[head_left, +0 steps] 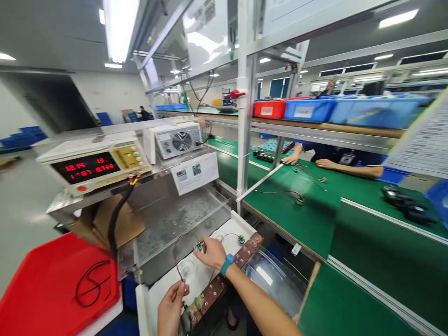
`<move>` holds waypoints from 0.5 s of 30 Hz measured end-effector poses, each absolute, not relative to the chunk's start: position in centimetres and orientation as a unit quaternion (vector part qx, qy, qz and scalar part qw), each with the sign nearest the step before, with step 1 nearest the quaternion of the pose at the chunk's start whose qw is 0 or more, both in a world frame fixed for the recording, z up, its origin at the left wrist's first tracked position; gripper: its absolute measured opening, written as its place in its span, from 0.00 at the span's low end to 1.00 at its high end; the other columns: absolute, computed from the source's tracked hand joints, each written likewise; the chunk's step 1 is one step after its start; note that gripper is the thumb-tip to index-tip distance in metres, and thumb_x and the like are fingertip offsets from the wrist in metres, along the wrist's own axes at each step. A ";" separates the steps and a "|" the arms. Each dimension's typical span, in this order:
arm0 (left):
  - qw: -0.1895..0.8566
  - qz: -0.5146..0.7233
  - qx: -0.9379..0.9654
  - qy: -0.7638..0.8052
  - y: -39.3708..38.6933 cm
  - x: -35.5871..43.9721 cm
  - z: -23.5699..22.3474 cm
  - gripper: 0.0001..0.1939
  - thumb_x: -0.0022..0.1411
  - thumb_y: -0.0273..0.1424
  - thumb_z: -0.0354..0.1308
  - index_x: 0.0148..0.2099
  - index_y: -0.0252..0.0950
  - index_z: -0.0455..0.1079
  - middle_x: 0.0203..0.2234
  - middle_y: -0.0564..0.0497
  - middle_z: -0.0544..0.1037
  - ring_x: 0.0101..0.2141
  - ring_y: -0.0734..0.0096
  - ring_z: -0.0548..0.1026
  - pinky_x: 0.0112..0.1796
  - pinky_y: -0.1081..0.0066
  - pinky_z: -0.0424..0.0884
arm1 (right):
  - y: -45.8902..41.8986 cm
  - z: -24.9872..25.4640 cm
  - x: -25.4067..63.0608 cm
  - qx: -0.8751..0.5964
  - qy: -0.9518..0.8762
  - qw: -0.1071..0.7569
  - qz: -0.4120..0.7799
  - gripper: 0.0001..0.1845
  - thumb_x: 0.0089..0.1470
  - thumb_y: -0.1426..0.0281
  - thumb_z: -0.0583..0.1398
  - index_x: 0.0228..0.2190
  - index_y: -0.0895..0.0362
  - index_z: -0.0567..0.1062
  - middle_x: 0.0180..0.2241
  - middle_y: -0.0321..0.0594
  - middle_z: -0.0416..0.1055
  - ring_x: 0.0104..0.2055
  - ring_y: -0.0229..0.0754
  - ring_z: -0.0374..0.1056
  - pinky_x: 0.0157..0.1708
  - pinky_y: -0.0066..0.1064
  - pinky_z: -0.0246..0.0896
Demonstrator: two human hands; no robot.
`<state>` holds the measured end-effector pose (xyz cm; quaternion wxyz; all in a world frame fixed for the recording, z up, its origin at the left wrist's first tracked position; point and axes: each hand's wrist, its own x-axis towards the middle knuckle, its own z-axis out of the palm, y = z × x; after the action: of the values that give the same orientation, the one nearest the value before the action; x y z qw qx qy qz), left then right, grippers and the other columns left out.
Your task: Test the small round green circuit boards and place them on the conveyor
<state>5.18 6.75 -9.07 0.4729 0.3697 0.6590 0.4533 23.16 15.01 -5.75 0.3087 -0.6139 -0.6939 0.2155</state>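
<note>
My left hand (172, 305) pinches the end of a thin red and black wire (178, 267) low over the white tray (159, 293). That wire loops up to a small green circuit board (199, 246), which my right hand (212, 252) holds between thumb and fingers. A blue band circles my right wrist. Beyond my right hand, a second small round circuit board (241, 239) with a red wire lies near the tray's far end. Along the near side of the tray runs a brown strip with metal studs (213, 290); my right forearm crosses over it.
A meter with red digits (87, 167) and a fan-cooled power unit (180, 141) stand on the shelf behind. A red bin (59, 284) is at left. On the green bench (280, 219) lie wired parts, with a co-worker's hands (293, 156) at its far side.
</note>
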 end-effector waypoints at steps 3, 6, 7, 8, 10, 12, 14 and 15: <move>0.501 0.454 0.355 0.646 6.8 4.9 -9.3 0.43 0.32 0.63 0.66 0.44 0.36 0.75 0.34 0.43 0.84 0.40 0.50 0.80 0.39 0.61 0.73 | 13.8 -2.9 31.7 -0.644 -0.585 0.456 0.189 0.15 0.53 0.57 0.62 0.38 0.55 0.75 0.23 0.33 0.72 0.26 0.39 0.66 0.27 0.27 0.54; 0.508 0.437 0.359 0.650 7.0 4.9 -9.4 0.44 0.31 0.64 0.66 0.43 0.35 0.75 0.33 0.43 0.85 0.40 0.51 0.81 0.39 0.62 0.74 | 12.5 -0.6 42.3 -0.704 -0.479 0.515 0.097 0.19 0.52 0.53 0.61 0.35 0.56 0.75 0.22 0.34 0.70 0.24 0.40 0.64 0.25 0.28 0.53; 0.504 0.427 0.368 0.655 7.1 4.9 -9.4 0.44 0.30 0.64 0.65 0.42 0.35 0.75 0.32 0.43 0.84 0.40 0.51 0.81 0.38 0.62 0.74 | 12.2 -0.2 45.8 -0.741 -0.445 0.499 0.070 0.19 0.53 0.53 0.60 0.35 0.56 0.75 0.22 0.35 0.71 0.25 0.40 0.65 0.25 0.29 0.53; 0.500 0.418 0.377 0.659 7.2 5.0 -9.4 0.44 0.30 0.65 0.64 0.41 0.35 0.75 0.31 0.43 0.84 0.39 0.50 0.81 0.37 0.62 0.74 | 11.9 0.1 49.1 -0.782 -0.412 0.465 0.049 0.19 0.52 0.54 0.61 0.36 0.57 0.76 0.24 0.37 0.72 0.26 0.42 0.67 0.26 0.29 0.53; 0.491 0.407 0.393 0.662 7.4 5.3 -9.5 0.43 0.29 0.66 0.63 0.39 0.36 0.76 0.29 0.43 0.84 0.37 0.49 0.81 0.35 0.61 0.74 | 11.6 0.1 54.7 -0.855 -0.358 0.374 0.031 0.18 0.51 0.57 0.62 0.37 0.58 0.77 0.28 0.43 0.76 0.33 0.47 0.71 0.29 0.30 0.55; 0.481 0.410 0.404 0.662 7.4 5.6 -9.4 0.42 0.29 0.67 0.63 0.36 0.37 0.76 0.28 0.43 0.84 0.36 0.49 0.81 0.35 0.59 0.74 | 11.8 -0.5 58.7 -0.895 -0.326 0.301 0.034 0.17 0.50 0.59 0.63 0.37 0.58 0.78 0.33 0.48 0.78 0.38 0.51 0.73 0.33 0.32 0.58; 0.467 0.418 0.416 0.659 7.3 5.8 -9.4 0.41 0.29 0.67 0.63 0.34 0.38 0.76 0.26 0.44 0.84 0.34 0.49 0.81 0.38 0.57 0.75 | 12.4 -1.3 61.3 -0.909 -0.315 0.272 0.028 0.17 0.49 0.59 0.64 0.36 0.59 0.79 0.35 0.52 0.78 0.41 0.53 0.73 0.35 0.34 0.60; 0.460 0.420 0.423 0.658 7.2 5.9 -9.4 0.40 0.29 0.67 0.62 0.33 0.38 0.76 0.25 0.44 0.83 0.33 0.49 0.81 0.39 0.56 0.75 | 12.7 -1.7 62.2 -0.905 -0.322 0.276 0.013 0.17 0.50 0.60 0.64 0.36 0.61 0.80 0.34 0.54 0.77 0.40 0.54 0.74 0.35 0.35 0.60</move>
<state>5.88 7.21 -9.37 0.4597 0.4228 0.6582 0.4203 62.21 12.73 -1.70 0.2763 -0.9054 -0.3221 0.0127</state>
